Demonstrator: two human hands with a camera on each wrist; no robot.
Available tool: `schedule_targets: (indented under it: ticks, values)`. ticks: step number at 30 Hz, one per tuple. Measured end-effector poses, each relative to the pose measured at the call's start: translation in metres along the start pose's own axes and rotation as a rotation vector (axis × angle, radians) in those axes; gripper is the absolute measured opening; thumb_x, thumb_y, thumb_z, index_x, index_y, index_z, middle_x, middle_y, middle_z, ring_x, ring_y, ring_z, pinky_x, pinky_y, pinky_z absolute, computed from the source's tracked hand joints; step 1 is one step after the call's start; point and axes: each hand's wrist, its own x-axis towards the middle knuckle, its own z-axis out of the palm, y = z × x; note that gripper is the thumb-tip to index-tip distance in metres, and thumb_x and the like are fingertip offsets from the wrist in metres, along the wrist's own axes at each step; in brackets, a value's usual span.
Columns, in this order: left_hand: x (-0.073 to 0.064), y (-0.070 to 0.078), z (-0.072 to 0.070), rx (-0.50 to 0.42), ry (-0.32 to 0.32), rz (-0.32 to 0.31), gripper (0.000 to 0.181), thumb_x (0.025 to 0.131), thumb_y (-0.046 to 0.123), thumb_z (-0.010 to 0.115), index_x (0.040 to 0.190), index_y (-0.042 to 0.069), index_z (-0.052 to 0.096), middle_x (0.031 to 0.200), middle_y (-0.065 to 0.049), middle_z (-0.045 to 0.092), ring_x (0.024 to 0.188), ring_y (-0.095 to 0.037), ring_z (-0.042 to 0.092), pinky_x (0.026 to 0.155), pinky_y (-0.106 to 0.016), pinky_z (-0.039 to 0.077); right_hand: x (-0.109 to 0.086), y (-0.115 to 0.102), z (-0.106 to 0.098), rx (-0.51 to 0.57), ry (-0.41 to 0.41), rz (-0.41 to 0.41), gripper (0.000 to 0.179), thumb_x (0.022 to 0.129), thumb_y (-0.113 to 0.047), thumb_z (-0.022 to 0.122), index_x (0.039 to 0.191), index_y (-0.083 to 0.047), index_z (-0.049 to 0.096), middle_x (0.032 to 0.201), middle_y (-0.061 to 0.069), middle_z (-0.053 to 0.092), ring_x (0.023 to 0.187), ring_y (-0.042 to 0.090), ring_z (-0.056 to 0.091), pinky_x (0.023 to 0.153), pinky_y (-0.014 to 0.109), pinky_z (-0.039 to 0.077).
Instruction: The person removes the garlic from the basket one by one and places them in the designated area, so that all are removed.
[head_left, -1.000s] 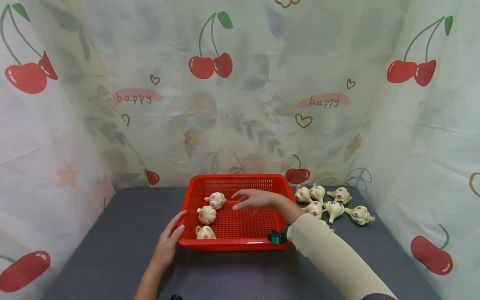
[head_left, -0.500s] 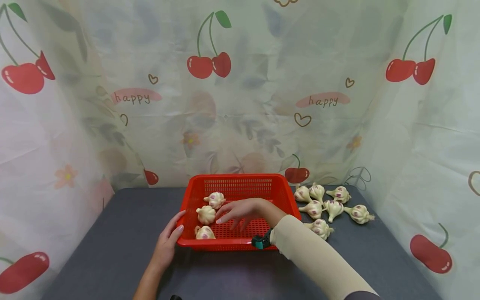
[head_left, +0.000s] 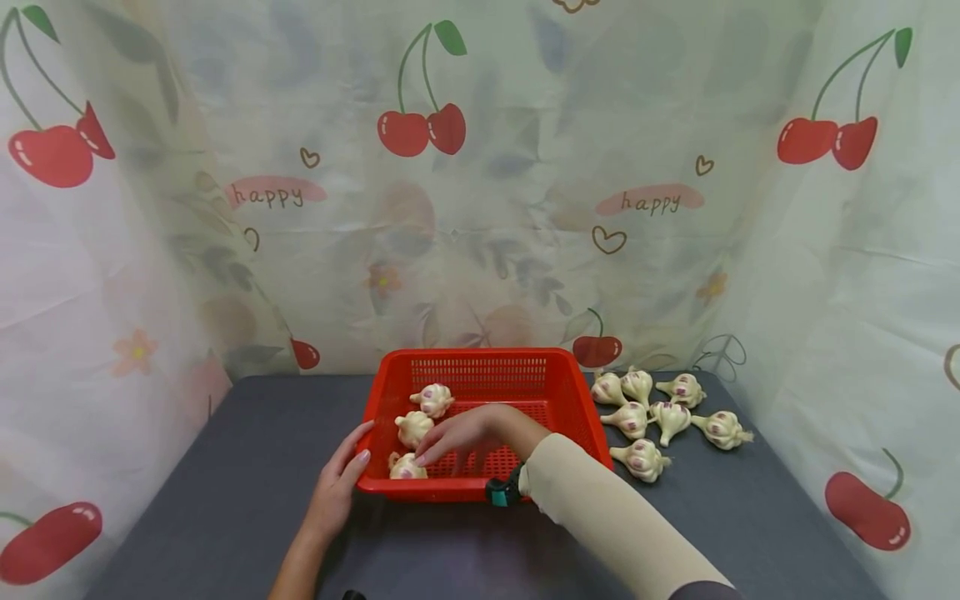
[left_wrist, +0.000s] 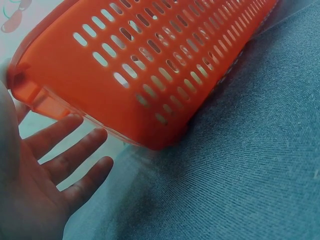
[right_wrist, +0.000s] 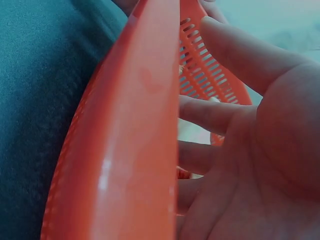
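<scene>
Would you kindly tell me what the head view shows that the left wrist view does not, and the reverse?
Only the head view clearly shows the right hand, the garlic in the red basket and the loose bulbs beside it. Only the left wrist view shows the left hand from its palm side, and the ribbed weave of the table. Both show the red basket, the left hand at its rim, the table and part of the cherry-patterned curtain.
</scene>
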Motion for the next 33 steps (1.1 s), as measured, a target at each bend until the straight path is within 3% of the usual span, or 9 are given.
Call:
schedule_targets:
  ticks: [8,15,25,33]
  values:
    - [-0.001,0.001,0.000,-0.003,-0.004,0.035,0.044,0.104,0.018,0.045,0.147,0.012,0.042,0.144,-0.017,0.044,0.119,-0.034,0.050,0.091,-0.020,0.044,0.007,-0.006,0.003,-0.014,-0.002,-0.026,0.045,0.092,-0.038,0.064,0.134,-0.024,0.053,0.125,0.002,0.051,0.107,0.031,0.057,0.086,0.055,0.049]
    - [0.000,0.003,0.001,-0.007,-0.008,0.046,0.044,0.103,0.018,0.045,0.147,0.012,0.042,0.143,-0.018,0.045,0.116,-0.035,0.052,0.089,-0.022,0.047,0.014,-0.014,0.006,-0.024,-0.019,-0.022,0.054,0.092,-0.036,0.063,0.143,-0.022,0.048,0.132,0.002,0.049,0.116,0.035,0.052,0.090,0.057,0.047]
    - [0.002,0.005,0.002,0.004,0.010,0.019,0.044,0.104,0.019,0.045,0.147,0.012,0.042,0.143,-0.018,0.046,0.114,-0.029,0.054,0.089,-0.023,0.047,0.014,-0.014,0.007,-0.060,-0.009,0.008,0.034,0.092,-0.031,0.064,0.124,-0.023,0.054,0.121,0.002,0.050,0.112,0.031,0.052,0.086,0.058,0.048]
    - [0.001,0.001,0.002,0.011,0.023,0.035,0.043,0.103,0.018,0.046,0.146,0.010,0.044,0.140,-0.018,0.049,0.112,-0.035,0.054,0.089,-0.020,0.046,0.012,-0.008,0.007,-0.113,0.010,-0.025,0.028,0.092,-0.024,0.065,0.118,-0.018,0.058,0.116,0.000,0.053,0.110,0.024,0.052,0.089,0.057,0.048]
